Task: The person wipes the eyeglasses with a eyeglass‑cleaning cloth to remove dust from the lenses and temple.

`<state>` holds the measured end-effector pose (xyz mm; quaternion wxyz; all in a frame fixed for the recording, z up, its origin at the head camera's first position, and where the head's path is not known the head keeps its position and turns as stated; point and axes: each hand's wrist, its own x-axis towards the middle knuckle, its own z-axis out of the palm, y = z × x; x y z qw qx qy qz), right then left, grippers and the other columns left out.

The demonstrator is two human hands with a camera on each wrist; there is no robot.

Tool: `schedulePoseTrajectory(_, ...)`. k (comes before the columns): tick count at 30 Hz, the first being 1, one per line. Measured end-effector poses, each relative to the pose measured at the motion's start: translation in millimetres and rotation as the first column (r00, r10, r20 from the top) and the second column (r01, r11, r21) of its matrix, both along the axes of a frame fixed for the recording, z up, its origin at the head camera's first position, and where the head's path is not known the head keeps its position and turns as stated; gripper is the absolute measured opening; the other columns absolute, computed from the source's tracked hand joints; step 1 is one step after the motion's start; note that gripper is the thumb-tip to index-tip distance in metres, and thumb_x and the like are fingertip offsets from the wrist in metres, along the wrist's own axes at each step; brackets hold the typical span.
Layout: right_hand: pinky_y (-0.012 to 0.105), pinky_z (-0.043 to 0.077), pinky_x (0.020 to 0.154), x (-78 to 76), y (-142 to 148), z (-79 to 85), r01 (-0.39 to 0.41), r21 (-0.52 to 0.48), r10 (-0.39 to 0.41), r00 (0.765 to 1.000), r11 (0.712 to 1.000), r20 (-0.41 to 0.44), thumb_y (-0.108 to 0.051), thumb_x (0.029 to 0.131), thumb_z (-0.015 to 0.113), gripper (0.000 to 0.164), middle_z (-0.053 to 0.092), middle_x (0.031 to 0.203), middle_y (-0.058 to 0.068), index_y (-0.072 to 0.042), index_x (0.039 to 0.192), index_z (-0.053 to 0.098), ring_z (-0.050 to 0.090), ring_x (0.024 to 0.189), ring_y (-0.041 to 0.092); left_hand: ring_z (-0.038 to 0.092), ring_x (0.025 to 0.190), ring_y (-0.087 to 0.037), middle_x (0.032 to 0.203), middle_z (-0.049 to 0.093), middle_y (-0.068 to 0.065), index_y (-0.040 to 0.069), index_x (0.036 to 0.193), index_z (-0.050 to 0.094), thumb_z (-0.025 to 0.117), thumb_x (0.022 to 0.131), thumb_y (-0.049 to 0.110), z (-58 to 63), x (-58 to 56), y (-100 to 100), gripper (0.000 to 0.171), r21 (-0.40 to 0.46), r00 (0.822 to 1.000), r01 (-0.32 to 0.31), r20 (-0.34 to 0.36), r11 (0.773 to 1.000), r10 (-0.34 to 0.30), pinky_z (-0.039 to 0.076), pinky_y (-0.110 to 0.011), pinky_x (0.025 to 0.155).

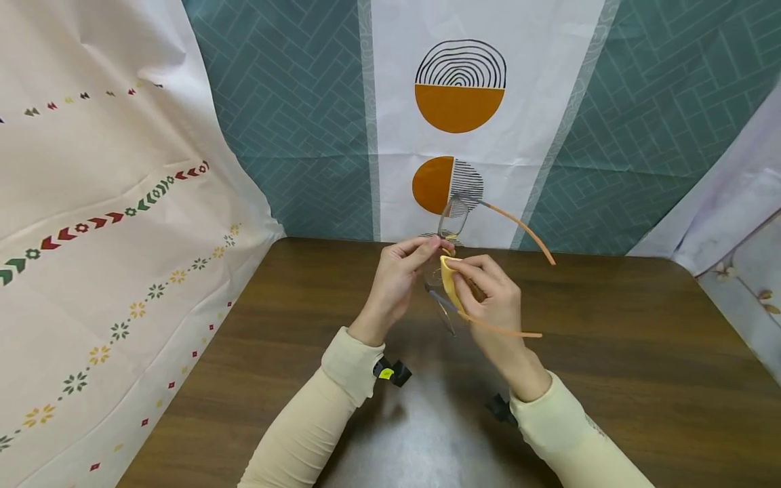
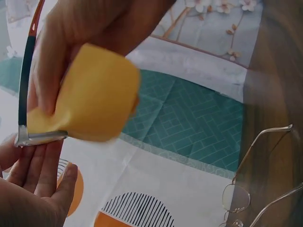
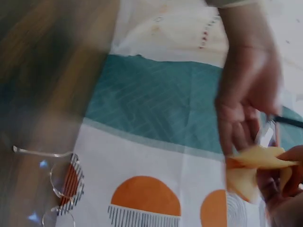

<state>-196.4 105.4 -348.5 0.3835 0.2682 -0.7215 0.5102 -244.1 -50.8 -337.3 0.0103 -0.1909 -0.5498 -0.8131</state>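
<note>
In the head view my left hand [image 1: 390, 281] pinches a pair of eyeglasses [image 1: 518, 225] between thumb and fingers near the middle of the frame. Their orange-tipped temples are unfolded and point to the right. My right hand [image 1: 497, 298] grips a yellow cloth [image 1: 450, 285], which lies against the lower lens and hides part of it. Seen from the left wrist, the cloth [image 2: 99, 94] hangs wide over the silver rim, beside a dark temple [image 2: 23, 85]. The right wrist view shows the cloth [image 3: 258, 158] folded between the fingers, somewhat blurred. Both hands are raised above the table.
A second pair of glasses [image 2: 236, 198] with thin metal rims rests on the brown wooden table [image 1: 610, 339], temples unfolded, partly behind my hands in the head view. A patterned curtain [image 1: 293, 122] hangs behind the table, with pale cloth [image 1: 122, 203] on the left.
</note>
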Motion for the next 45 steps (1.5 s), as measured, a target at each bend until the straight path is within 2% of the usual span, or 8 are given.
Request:
schedulePoseTrajectory(3, 0.012, 0.049, 0.084, -4.5, -9.0, -5.7, 0.042, 0.054, -0.034, 0.99, 0.998, -0.137, 0.02, 0.087, 0.07, 0.027, 0.07, 0.099, 0.017, 0.006, 0.108, 0.078, 0.068, 0.09, 0.03, 0.069, 0.105, -0.021, 0.099, 0.077, -0.001, -0.012, 0.114, 0.073, 0.064, 0.105, 0.012, -0.9, 1.6, 2.4, 0.027, -0.013, 1.0, 0.015, -0.007, 1.0, -0.015, 0.053, -0.034, 0.099)
schedulePoseTrajectory(8, 0.02, 0.051, 0.084, -8.4, -11.6, -9.2, 0.111, 0.126, -0.072, 0.958, 0.986, -0.278, 0.025, 0.082, 0.071, 0.033, 0.069, 0.101, 0.019, 0.007, 0.11, 0.077, 0.068, 0.089, 0.034, 0.068, 0.107, -0.022, 0.099, 0.077, -0.002, -0.005, 0.109, 0.077, 0.064, 0.105, 0.013, 0.4, 4.4, 2.3, 0.023, -0.006, 1.0, 0.027, 0.011, 1.0, -0.027, 0.053, -0.03, 0.092)
schedulePoseTrajectory(14, 0.04, 0.057, 0.076, -12.6, -12.5, -8.2, 0.215, 0.192, -0.125, 0.91, 0.958, -0.394, 0.023, 0.082, 0.071, 0.037, 0.068, 0.102, 0.021, 0.007, 0.116, 0.076, 0.066, 0.089, 0.035, 0.067, 0.107, -0.021, 0.101, 0.078, -0.001, -0.003, 0.11, 0.079, 0.064, 0.104, 0.013, 2.7, 6.2, -1.1, 0.022, 0.009, 0.999, 0.001, 0.034, 1.0, -0.002, 0.05, -0.029, 0.09)
schedulePoseTrajectory(20, 0.042, 0.058, 0.071, -14.1, -11.4, -8.7, 0.255, 0.203, -0.146, 0.888, 0.945, -0.436, 0.018, 0.085, 0.073, 0.033, 0.067, 0.101, 0.022, 0.008, 0.116, 0.075, 0.064, 0.085, 0.034, 0.067, 0.107, -0.021, 0.1, 0.078, -0.001, -0.001, 0.108, 0.08, 0.064, 0.104, 0.01, 3.7, 7.7, 0.2, 0.02, 0.03, 0.999, 0.002, 0.04, 1.0, -0.003, 0.05, -0.031, 0.094)
schedulePoseTrajectory(24, 0.042, 0.057, 0.07, -11.7, -6.1, -10.0, 0.265, 0.223, -0.155, 0.896, 0.938, -0.416, 0.019, 0.084, 0.074, 0.035, 0.066, 0.102, 0.022, 0.007, 0.117, 0.074, 0.063, 0.084, 0.034, 0.068, 0.107, -0.022, 0.1, 0.078, -0.001, 0.001, 0.106, 0.081, 0.064, 0.104, 0.01, 4.1, 8.9, 1.9, 0.019, 0.032, 0.999, 0.006, 0.038, 0.999, -0.008, 0.051, -0.034, 0.099)
schedulePoseTrajectory(30, 0.04, 0.057, 0.072, -8.5, -0.5, -11.7, 0.227, 0.254, -0.129, 0.928, 0.94, -0.35, 0.021, 0.082, 0.075, 0.037, 0.066, 0.104, 0.02, 0.007, 0.116, 0.075, 0.064, 0.087, 0.033, 0.069, 0.103, -0.021, 0.096, 0.077, -0.002, 0.004, 0.101, 0.081, 0.064, 0.104, 0.01, 3.6, 10.9, 3.3, 0.018, 0.042, 0.999, -0.021, 0.045, 0.999, 0.019, 0.051, -0.038, 0.105)
schedulePoseTrajectory(37, 0.019, 0.051, 0.078, -6.3, 5.1, -11.9, 0.076, 0.215, -0.028, 0.976, 0.974, -0.217, 0.026, 0.081, 0.07, 0.037, 0.067, 0.103, 0.019, 0.007, 0.113, 0.077, 0.066, 0.087, 0.031, 0.072, 0.093, -0.019, 0.094, 0.076, -0.004, 0.012, 0.094, 0.081, 0.062, 0.105, 0.008, 2.2, 10.8, 4.4, 0.022, 0.074, 0.999, -0.038, 0.04, 0.997, 0.035, 0.047, -0.046, 0.111)
schedulePoseTrajectory(45, 0.016, 0.05, 0.075, 0.8, 10.0, -10.4, -0.012, 0.229, 0.039, 0.993, 0.973, -0.115, 0.025, 0.08, 0.072, 0.034, 0.068, 0.101, 0.015, 0.007, 0.109, 0.078, 0.065, 0.087, 0.029, 0.071, 0.095, -0.022, 0.093, 0.077, -0.002, 0.015, 0.092, 0.082, 0.061, 0.105, 0.008, 0.7, 10.0, 7.9, 0.026, 0.095, 0.999, -0.045, 0.031, 0.994, 0.042, 0.041, -0.055, 0.114)
